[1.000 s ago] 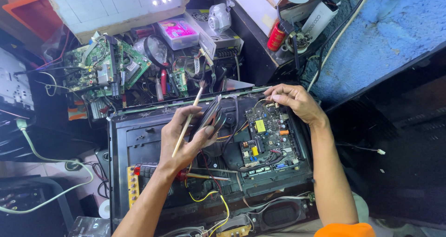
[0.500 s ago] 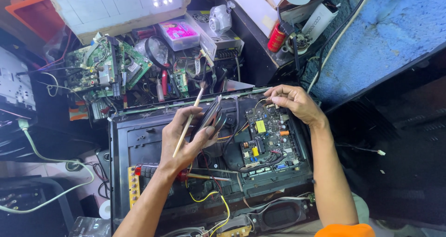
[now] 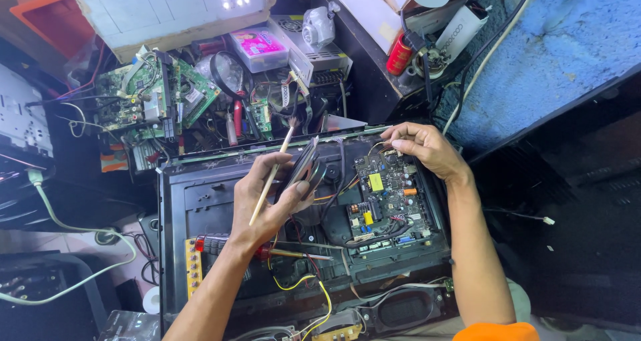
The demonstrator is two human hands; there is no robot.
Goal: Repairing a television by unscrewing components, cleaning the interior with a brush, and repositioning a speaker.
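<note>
Nearest the camera, yellow wires [image 3: 314,294] loop across the bottom of an opened black case [image 3: 200,201], beside an oval speaker [image 3: 400,309]. Just above them the left hand [image 3: 270,197] has its grip clamped on two things at once: a thin wooden-handled brush [image 3: 274,174], held slanted with its bristles pointing away, and a dark flat part [image 3: 304,171] pinched between thumb and fingers. To the right lies the circuit board [image 3: 387,204], seated in the case, with a yellow block near its top. The right hand [image 3: 424,147] rests at the board's far edge, fingers curled together on a small connector or wire there; what exactly they pinch is too small to tell. Working well here seems to call for keeping the brush clear of the board and steadying the right fingertips. Farther off, loose green boards [image 3: 150,100], a magnifying glass [image 3: 227,70] and a pink box [image 3: 259,45] crowd the tabletop.
</note>
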